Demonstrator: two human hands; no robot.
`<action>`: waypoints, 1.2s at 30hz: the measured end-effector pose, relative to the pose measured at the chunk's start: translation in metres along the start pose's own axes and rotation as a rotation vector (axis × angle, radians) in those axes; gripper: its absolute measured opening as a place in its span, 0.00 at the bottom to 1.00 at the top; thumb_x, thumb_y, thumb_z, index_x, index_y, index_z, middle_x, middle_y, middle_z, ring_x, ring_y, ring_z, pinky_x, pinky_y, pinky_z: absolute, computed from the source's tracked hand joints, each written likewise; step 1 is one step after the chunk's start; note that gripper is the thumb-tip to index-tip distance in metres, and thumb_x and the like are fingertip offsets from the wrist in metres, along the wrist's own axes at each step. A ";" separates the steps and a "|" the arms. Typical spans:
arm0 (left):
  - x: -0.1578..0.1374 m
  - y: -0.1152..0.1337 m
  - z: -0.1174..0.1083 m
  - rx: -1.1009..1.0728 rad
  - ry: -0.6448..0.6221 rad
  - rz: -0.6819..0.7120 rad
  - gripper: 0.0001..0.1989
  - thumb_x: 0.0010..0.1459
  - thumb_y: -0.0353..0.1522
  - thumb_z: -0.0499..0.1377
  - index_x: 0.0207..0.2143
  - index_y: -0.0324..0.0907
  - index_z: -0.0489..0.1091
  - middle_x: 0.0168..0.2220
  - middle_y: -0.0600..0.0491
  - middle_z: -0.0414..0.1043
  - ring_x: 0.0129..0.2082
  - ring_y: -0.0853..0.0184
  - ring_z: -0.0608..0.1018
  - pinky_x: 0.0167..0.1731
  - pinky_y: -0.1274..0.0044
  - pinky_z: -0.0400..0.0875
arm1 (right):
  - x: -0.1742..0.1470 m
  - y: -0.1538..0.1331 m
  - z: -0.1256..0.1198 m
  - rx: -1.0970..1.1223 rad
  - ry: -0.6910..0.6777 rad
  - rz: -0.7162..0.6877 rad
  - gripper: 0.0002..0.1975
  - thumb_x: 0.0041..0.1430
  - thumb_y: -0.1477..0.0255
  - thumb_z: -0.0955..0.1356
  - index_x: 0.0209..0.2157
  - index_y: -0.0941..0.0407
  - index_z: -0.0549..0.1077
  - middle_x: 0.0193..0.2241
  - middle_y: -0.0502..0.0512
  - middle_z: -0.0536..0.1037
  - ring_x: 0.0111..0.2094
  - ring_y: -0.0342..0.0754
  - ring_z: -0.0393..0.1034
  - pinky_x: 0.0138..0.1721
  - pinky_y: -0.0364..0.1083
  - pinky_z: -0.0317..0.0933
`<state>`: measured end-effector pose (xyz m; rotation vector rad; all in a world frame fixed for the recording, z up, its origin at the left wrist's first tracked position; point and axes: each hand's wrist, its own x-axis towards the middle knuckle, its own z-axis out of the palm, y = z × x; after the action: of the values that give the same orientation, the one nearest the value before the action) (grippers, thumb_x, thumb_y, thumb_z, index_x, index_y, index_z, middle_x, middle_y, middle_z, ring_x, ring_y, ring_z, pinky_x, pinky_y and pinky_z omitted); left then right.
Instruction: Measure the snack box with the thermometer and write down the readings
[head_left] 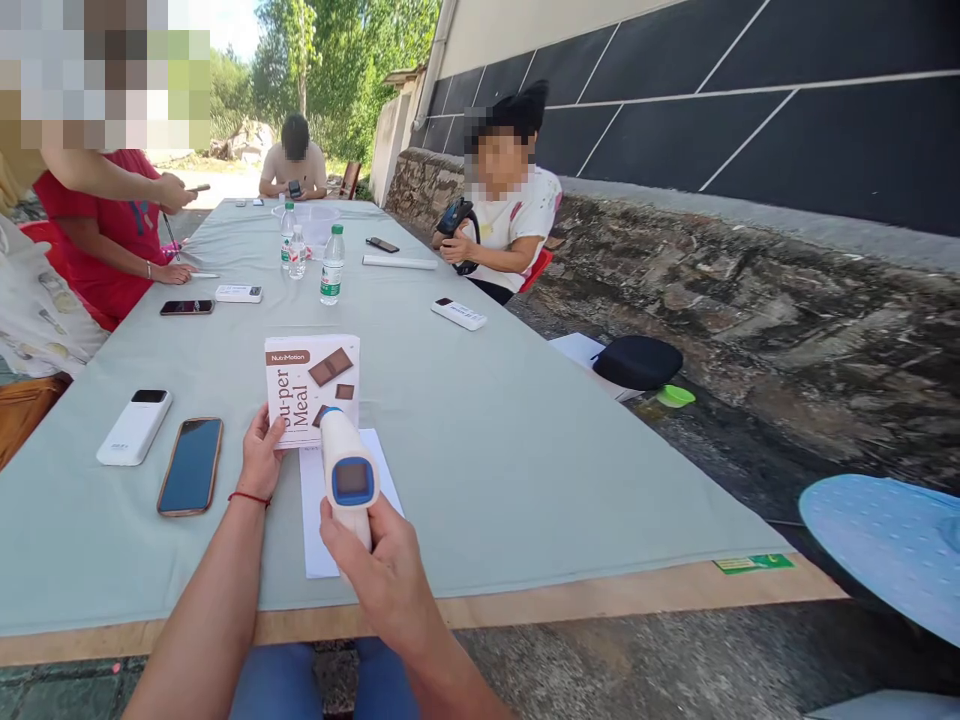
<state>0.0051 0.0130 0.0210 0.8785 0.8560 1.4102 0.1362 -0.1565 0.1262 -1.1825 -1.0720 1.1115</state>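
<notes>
Box [306, 385]: upright, toward the near edge of the table [562, 450]
Left hand [262, 452]: pinching the box's lower left corner
Right hand [386, 560]: wrapped round the handle of the white device [351, 468]
Paper [318, 535]: near that edge

Noted a white box [312, 390] bearing a brown "NutriMotion" label, vertical "Su-per Meal" lettering and pictures of brown pieces; held upright in the left hand [262, 455], with printed face in view. Also noted a white, gun-shaped device [343, 440] with blue-framed dark screen; gripped by its handle in the right hand [390, 570], overlapping the box's lower right corner. Contact undetermined.
</notes>
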 end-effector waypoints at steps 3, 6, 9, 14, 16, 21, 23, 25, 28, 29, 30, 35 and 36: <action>0.000 0.000 -0.001 0.000 0.000 -0.019 0.36 0.46 0.45 0.72 0.56 0.43 0.70 0.54 0.45 0.75 0.46 0.59 0.79 0.41 0.71 0.75 | 0.015 0.016 -0.018 -0.109 0.125 0.018 0.22 0.51 0.59 0.69 0.45 0.57 0.76 0.29 0.52 0.76 0.27 0.47 0.65 0.28 0.44 0.62; 0.000 0.002 -0.001 0.000 0.015 -0.030 0.38 0.44 0.45 0.73 0.57 0.43 0.70 0.56 0.43 0.73 0.49 0.58 0.78 0.41 0.71 0.76 | 0.038 0.039 -0.052 -0.287 0.357 0.036 0.34 0.49 0.57 0.69 0.56 0.58 0.70 0.42 0.58 0.80 0.39 0.53 0.72 0.39 0.48 0.66; 0.000 0.003 0.001 -0.003 0.024 -0.031 0.39 0.43 0.45 0.74 0.57 0.43 0.70 0.57 0.43 0.72 0.50 0.56 0.78 0.42 0.71 0.76 | 0.060 0.060 -0.091 -0.645 0.442 0.207 0.33 0.53 0.61 0.67 0.60 0.57 0.68 0.43 0.60 0.80 0.41 0.57 0.74 0.40 0.50 0.64; 0.000 0.003 0.002 0.005 0.026 -0.032 0.40 0.43 0.45 0.74 0.57 0.44 0.70 0.59 0.42 0.70 0.53 0.54 0.77 0.44 0.69 0.77 | 0.079 0.078 -0.138 -1.152 0.294 0.405 0.28 0.61 0.68 0.64 0.62 0.56 0.65 0.46 0.62 0.80 0.43 0.57 0.76 0.39 0.48 0.62; 0.000 0.003 0.002 0.012 0.028 -0.036 0.40 0.42 0.46 0.74 0.57 0.43 0.70 0.60 0.42 0.69 0.53 0.53 0.76 0.44 0.69 0.77 | 0.081 0.083 -0.148 -1.239 0.285 0.426 0.27 0.62 0.68 0.63 0.63 0.57 0.64 0.48 0.64 0.80 0.45 0.57 0.76 0.39 0.48 0.61; -0.001 0.004 0.002 0.018 0.034 -0.024 0.38 0.44 0.46 0.73 0.56 0.43 0.70 0.59 0.42 0.70 0.54 0.53 0.77 0.47 0.66 0.77 | 0.083 0.092 -0.159 -1.354 0.256 0.378 0.23 0.63 0.68 0.62 0.59 0.56 0.68 0.46 0.62 0.80 0.46 0.56 0.75 0.39 0.47 0.60; -0.002 0.004 0.003 0.020 0.035 -0.021 0.38 0.44 0.45 0.73 0.56 0.43 0.70 0.59 0.42 0.70 0.54 0.52 0.76 0.48 0.64 0.77 | 0.084 0.095 -0.161 -1.377 0.239 0.356 0.21 0.64 0.69 0.62 0.56 0.55 0.69 0.45 0.61 0.80 0.44 0.56 0.75 0.38 0.47 0.60; -0.002 0.004 0.003 0.022 0.037 -0.025 0.39 0.43 0.45 0.74 0.57 0.43 0.70 0.60 0.42 0.69 0.56 0.51 0.76 0.48 0.63 0.77 | 0.085 0.098 -0.162 -1.394 0.235 0.331 0.19 0.64 0.69 0.62 0.55 0.55 0.70 0.44 0.60 0.79 0.43 0.55 0.74 0.37 0.47 0.59; -0.002 0.003 0.003 0.030 0.043 -0.039 0.42 0.42 0.46 0.74 0.58 0.43 0.69 0.63 0.41 0.67 0.58 0.49 0.74 0.49 0.63 0.77 | 0.085 0.102 -0.166 -1.439 0.242 0.285 0.18 0.64 0.70 0.63 0.54 0.55 0.72 0.42 0.60 0.78 0.43 0.54 0.73 0.37 0.47 0.59; -0.002 0.003 0.003 0.032 0.046 -0.041 0.42 0.42 0.46 0.74 0.59 0.43 0.69 0.63 0.41 0.66 0.58 0.49 0.74 0.49 0.62 0.77 | 0.085 0.103 -0.168 -1.455 0.242 0.272 0.18 0.64 0.70 0.63 0.54 0.54 0.72 0.42 0.60 0.78 0.43 0.55 0.72 0.38 0.47 0.59; -0.002 0.003 0.004 0.034 0.048 -0.040 0.43 0.42 0.46 0.74 0.59 0.43 0.68 0.64 0.41 0.66 0.58 0.49 0.73 0.50 0.62 0.76 | 0.085 0.105 -0.169 -1.468 0.238 0.261 0.17 0.64 0.70 0.63 0.53 0.54 0.73 0.41 0.60 0.77 0.44 0.55 0.72 0.39 0.47 0.59; -0.001 0.000 0.004 0.038 0.048 -0.036 0.41 0.44 0.46 0.73 0.59 0.43 0.69 0.64 0.41 0.66 0.59 0.49 0.73 0.51 0.62 0.76 | 0.081 0.111 -0.169 -1.473 0.361 0.086 0.21 0.62 0.65 0.67 0.54 0.58 0.74 0.49 0.67 0.75 0.49 0.60 0.69 0.45 0.52 0.60; -0.001 -0.001 0.003 0.036 0.045 -0.034 0.40 0.44 0.45 0.73 0.59 0.43 0.69 0.64 0.41 0.66 0.59 0.49 0.73 0.51 0.62 0.76 | 0.080 0.112 -0.164 -1.443 0.395 0.020 0.21 0.61 0.64 0.67 0.54 0.58 0.74 0.50 0.67 0.74 0.49 0.61 0.69 0.45 0.53 0.61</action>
<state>0.0086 0.0125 0.0213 0.8582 0.9291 1.3932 0.3012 -0.0946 0.0044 -2.3604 -1.5363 -0.1075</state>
